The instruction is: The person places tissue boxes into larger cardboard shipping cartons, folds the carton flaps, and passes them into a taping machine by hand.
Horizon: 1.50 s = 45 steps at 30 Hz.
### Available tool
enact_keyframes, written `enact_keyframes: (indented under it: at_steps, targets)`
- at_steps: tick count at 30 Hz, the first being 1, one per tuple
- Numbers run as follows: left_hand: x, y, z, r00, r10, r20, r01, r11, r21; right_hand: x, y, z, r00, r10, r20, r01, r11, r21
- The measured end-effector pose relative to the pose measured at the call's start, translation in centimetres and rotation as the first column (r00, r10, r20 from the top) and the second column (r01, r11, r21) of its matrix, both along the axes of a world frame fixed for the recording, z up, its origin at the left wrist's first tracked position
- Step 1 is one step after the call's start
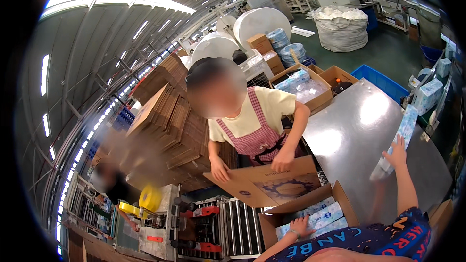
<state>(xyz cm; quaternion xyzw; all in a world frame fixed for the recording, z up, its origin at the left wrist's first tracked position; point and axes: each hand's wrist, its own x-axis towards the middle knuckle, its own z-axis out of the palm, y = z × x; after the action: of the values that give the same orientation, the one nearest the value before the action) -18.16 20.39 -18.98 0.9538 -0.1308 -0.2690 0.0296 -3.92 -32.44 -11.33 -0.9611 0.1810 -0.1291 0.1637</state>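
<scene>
My left hand (301,226) lies flat, fingers spread, on blue-and-white wrapped packs (326,216) inside an open cardboard carton (346,204). To the right, my right hand (397,153) reaches over the metal table with its fingers stretched out. It rests against a long row of similar plastic-wrapped packs (407,125), whose near end looks clear and shiny. Across from me, a co-worker in a checked apron holds a flattened brown carton (272,182) with both hands, just beyond the open carton. The lower side of the packs under my left palm is hidden.
A shiny metal table (335,136) fills the right side. The roller conveyor (241,225) runs left from the carton to a taping machine with yellow tape rolls (150,198). Stacked flat cartons (170,126) stand behind the co-worker. A blue crate (381,82) sits beyond the table.
</scene>
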Motion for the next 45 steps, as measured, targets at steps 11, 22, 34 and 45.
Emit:
enact_keyframes:
  at_steps: [11,22,34,45]
  targets:
    - [-0.3,1.9,-0.3,0.993,-0.061,0.105,0.072,0.991,-0.111,-13.5,10.6,7.1,0.981,-0.170,-0.099,0.148,0.969,-0.198]
    - [-2.8,4.0,0.9,0.964,-0.002,0.264,0.036,0.991,-0.125,-13.5,12.3,6.7,0.981,0.181,0.065,-0.159,0.954,-0.256]
    - [-3.5,4.5,4.1,0.997,0.071,0.023,-0.072,0.997,0.022,-18.3,28.4,18.6,0.427,0.658,0.620,-0.773,0.622,-0.127]
    - [-5.3,7.2,3.2,0.975,0.134,0.179,-0.147,0.987,0.064,-9.8,36.7,-4.5,0.336,0.859,-0.386,-0.925,0.225,-0.305]
